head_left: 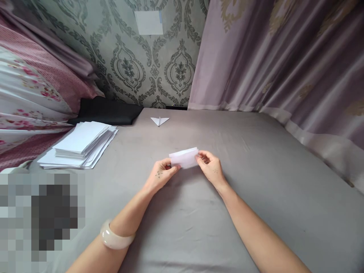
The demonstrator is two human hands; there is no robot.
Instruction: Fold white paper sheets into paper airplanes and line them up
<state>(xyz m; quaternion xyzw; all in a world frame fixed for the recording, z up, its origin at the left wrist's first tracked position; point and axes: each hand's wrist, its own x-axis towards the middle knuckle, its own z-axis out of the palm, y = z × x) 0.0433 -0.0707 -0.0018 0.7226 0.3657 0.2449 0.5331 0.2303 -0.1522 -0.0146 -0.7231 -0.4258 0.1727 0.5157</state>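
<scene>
I pinch the folded paper [184, 158] between my left hand [160, 175] and right hand [209, 167]; I'd align edges between fingertips before creasing.

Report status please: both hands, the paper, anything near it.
Left hand and right hand pinch folded white paper by its ends, above grey sheet. Paper stack far left; small folded paper shape beyond. Nothing blocking.

Home bedrm: bed w/ grey sheet [256, 159], damask wallpaper [127, 57], curtains [284, 57].
</scene>
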